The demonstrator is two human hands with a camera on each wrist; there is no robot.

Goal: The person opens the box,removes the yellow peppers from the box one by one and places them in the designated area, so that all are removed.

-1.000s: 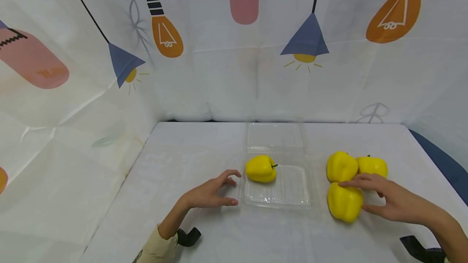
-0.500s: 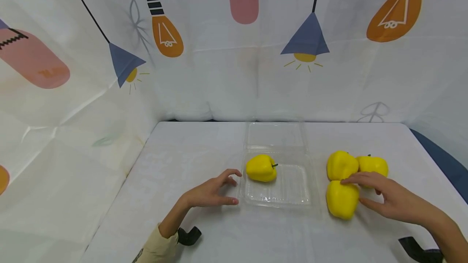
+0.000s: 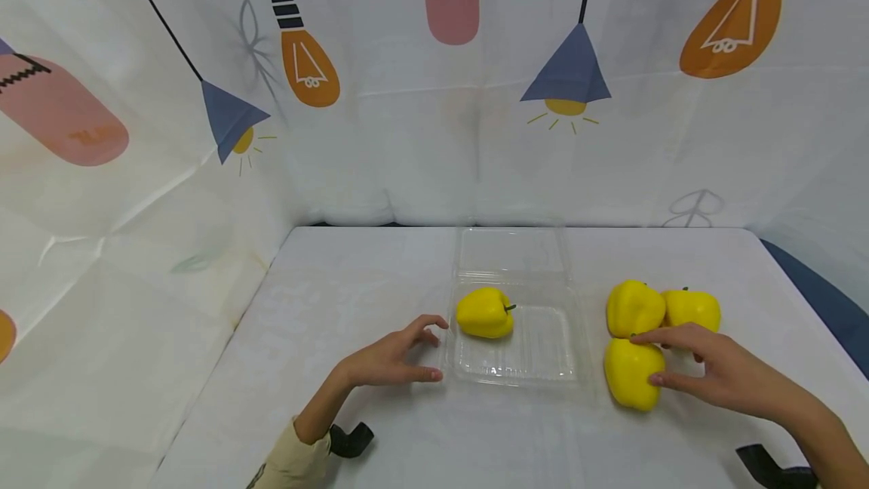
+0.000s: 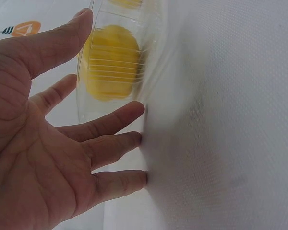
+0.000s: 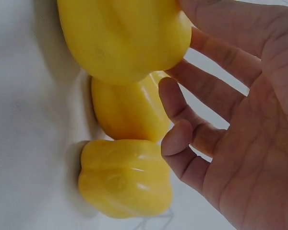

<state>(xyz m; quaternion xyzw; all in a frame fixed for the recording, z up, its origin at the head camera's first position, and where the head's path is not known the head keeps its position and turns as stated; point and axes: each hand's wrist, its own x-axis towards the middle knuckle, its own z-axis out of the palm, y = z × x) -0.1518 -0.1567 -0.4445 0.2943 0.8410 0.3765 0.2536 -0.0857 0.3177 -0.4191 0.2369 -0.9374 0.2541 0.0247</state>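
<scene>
On the right of the head view, my right hand [image 3: 720, 368] pinches the nearest yellow bell pepper [image 3: 631, 377] between thumb and forefinger. In the right wrist view, that pepper [image 5: 125, 38] lies between the thumb and the first fingers, while the other fingers curl loosely beside it. My left hand [image 3: 387, 357] is spread with bent fingers at the left edge of a clear plastic clamshell box [image 3: 536, 368]. Its lid lies folded back. Inside the box's left half sits one yellow bell pepper [image 3: 483, 313], seen through the ribbed wall in the left wrist view.
Two more yellow bell peppers stand just behind the pinched one, a left one [image 3: 634, 309] and a right one [image 3: 694, 310]. The white table [image 3: 366, 270] meets a printed curtain [image 3: 407, 157] at its back edge.
The near pepper has turned and shifted slightly left under my right hand, and the thumb has come round onto its side. My left hand and the box keep their places.
</scene>
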